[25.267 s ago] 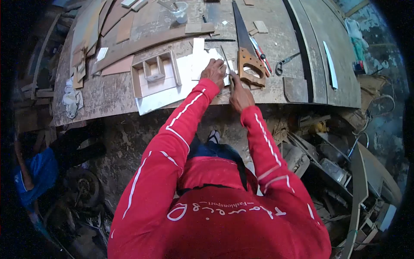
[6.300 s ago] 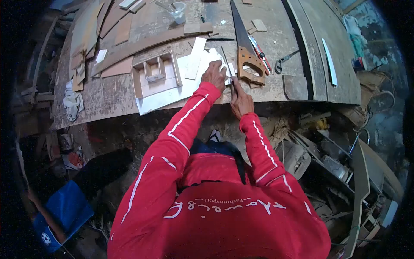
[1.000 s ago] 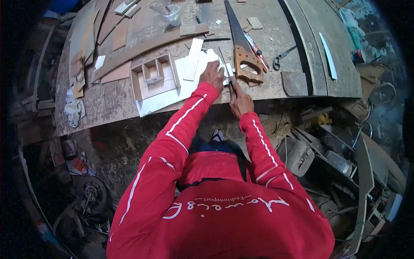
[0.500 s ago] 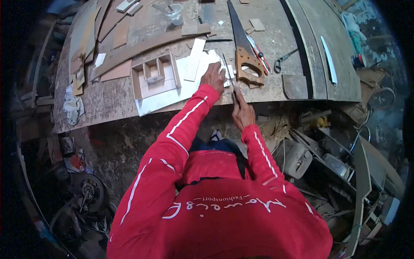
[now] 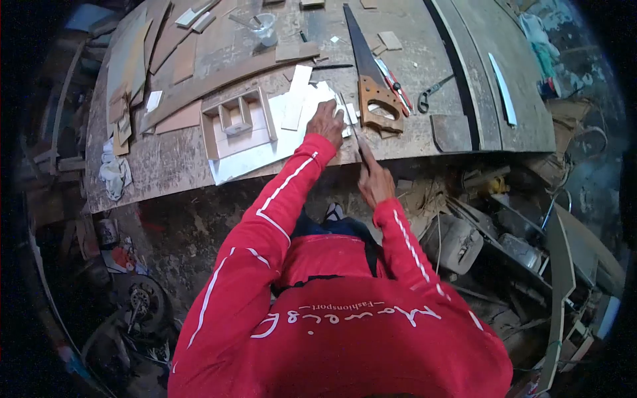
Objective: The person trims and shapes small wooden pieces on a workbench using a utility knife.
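My right hand (image 5: 375, 183) is closed round the handle of a thin, long-bladed tool (image 5: 358, 139); whether it is a file, a saw or a knife I cannot tell. Its blade points away from me, along small white pieces (image 5: 351, 114). Just left of the blade, my left hand (image 5: 325, 125) presses a white piece down on a white sheet (image 5: 233, 169), fingers bent; the piece is mostly hidden. A white strip (image 5: 296, 97) lies beside that hand. Farther left, an open wooden box (image 5: 212, 138) with inner dividers sits on the sheet.
Right of my hands lie a handsaw (image 5: 380, 106), a red cutter knife (image 5: 397, 89) and scissors (image 5: 431, 94). A long board (image 5: 219, 83) stretches across the workbench (image 5: 166, 169), near a plastic cup (image 5: 265, 33). Scrap and a grey jerrycan (image 5: 460, 247) crowd the floor at right.
My right hand and the tool have drawn back slightly toward me. My left hand stays on the white piece. The whole view has shifted a little.
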Motion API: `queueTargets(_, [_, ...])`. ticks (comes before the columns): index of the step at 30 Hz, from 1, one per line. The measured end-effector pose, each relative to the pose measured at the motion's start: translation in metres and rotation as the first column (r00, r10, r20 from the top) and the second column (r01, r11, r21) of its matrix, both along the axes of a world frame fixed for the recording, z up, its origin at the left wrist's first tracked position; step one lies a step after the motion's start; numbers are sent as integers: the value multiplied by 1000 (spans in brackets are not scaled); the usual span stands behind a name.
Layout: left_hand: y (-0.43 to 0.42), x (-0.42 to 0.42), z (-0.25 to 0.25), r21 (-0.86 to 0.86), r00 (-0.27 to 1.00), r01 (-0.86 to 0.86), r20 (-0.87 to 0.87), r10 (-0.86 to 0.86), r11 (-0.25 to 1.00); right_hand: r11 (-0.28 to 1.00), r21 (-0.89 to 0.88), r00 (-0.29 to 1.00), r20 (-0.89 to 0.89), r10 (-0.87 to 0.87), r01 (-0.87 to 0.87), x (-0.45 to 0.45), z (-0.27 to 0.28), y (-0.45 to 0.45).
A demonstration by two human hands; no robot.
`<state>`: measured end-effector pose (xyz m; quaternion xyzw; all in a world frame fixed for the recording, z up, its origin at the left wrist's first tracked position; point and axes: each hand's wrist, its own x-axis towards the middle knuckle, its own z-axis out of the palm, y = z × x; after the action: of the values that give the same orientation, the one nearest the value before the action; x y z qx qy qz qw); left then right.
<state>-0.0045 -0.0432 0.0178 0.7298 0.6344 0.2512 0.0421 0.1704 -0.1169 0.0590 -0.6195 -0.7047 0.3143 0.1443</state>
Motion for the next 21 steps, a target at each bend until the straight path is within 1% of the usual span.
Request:
queueTargets(1, [4,-1,0,22,1000,-3,-4,4,1000,1000,-30,1000,-1,-9,9,7,1,-11])
queueTargets(3, [0,-1,-4,37,1000,6,-18,-5,999,1000,1,1000,5,-4,4,1,-7,0])
queueTargets(4, [-1,-2,-4,27,999,3,-33,-2,1000,1000,21,1000,7,-13,13,-3,-13,11])
queueTargets(5, [-1,-1,-4,16,999,2,-47,-1,1000,996,85,1000,-4,12,-11,-10,-20,27])
queueTargets(6, [0,-1,-4,10,998,-2,-63,2,1000,998,58,1000,-10,1,0,-11,-17,25])
queueTargets(7, [0,-1,-2,-41,998,-13,-58,11,999,999,32,1000,-18,-11,12,-12,-11,21])
queueTargets(12, [-3,-2,-3,-48,998,-1,-66,-2,999,999,-49,1000,-2,-7,7,6,-6,-7])
queueTargets(13, [-1,-3,-1,-47,998,1,-65,-5,999,999,-16,999,20,-28,28,-3,-9,7])
queueTargets(16, [1,-1,1,-58,998,1,-70,-5,998,999,28,998,-49,-32,33,-14,-18,22])
queueTargets(17, [2,0,0,-64,997,2,-71,-6,998,996,87,999,-47,-17,21,-10,-26,17])
queueTargets(20, [4,-1,0,-43,998,-10,-55,8,999,1000,-20,998,-64,-23,22,10,-14,-18])
queueTargets(21, [1,0,-1,-39,999,-14,-46,13,999,1000,-13,999,-38,-27,26,9,-18,-16])
